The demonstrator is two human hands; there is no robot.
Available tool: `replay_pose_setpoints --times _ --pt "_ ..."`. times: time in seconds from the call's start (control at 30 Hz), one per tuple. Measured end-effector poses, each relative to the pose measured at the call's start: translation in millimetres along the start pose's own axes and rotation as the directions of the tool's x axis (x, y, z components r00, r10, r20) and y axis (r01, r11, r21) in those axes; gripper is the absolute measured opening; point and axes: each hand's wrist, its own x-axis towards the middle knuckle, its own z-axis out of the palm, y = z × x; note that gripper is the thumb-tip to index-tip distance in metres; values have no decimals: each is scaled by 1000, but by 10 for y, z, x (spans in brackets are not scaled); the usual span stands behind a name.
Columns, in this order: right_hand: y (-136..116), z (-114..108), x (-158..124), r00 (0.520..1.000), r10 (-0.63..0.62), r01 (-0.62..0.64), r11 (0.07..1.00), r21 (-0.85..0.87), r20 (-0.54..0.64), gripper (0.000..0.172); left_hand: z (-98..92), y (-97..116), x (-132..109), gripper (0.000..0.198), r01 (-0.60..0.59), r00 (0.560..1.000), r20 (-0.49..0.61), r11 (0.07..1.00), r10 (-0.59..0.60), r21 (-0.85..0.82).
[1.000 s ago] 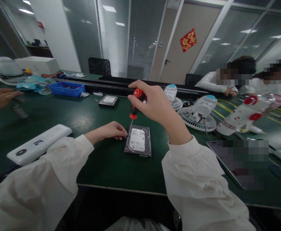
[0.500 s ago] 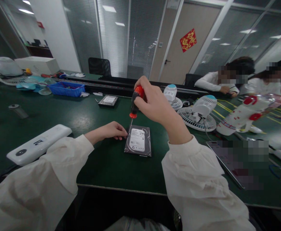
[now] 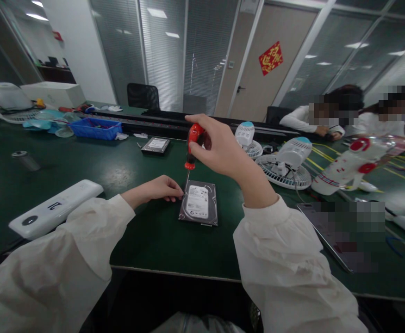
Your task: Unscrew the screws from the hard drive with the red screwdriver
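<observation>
A hard drive with a white label lies flat on the green table in front of me. My right hand grips a red and black screwdriver by its handle, the index finger lifted off it. The shaft points down, its tip at the drive's left edge towards the far corner. Beside that tip, the fingertips of my left hand are pinched together at the same edge. Whatever may be between them is too small to make out.
Farther back lie a second hard drive and a blue basket. A long white device lies left, near a metal cylinder. White fans, a white bottle and a tablet are right. Two people sit beyond.
My right hand's index finger has straightened and lifted from the screwdriver handle, which has turned and shifted slightly left. My left hand and the drive look unmoved.
</observation>
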Motion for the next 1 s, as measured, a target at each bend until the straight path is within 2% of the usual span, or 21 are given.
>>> replay_pose_setpoints --times 0.3,0.47,0.67,0.83,1.0 --pt "15 43 27 998 -8 10 1000 29 -66 33 6 -8 0 24 -6 1000 -7 1000 6 -1" --pt "-14 41 11 999 14 -11 995 95 -29 44 -1 -27 13 22 -11 1000 -4 1000 11 0" --pt "20 49 25 999 -14 16 999 44 -49 32 -10 -30 14 21 -16 1000 9 1000 16 0" --pt "27 43 16 1000 -13 15 997 75 -22 38 -8 -33 20 22 -17 1000 11 1000 17 -7" --pt "21 44 4 999 -17 18 999 33 -37 26 -6 -22 11 21 -18 1000 11 1000 18 -9"
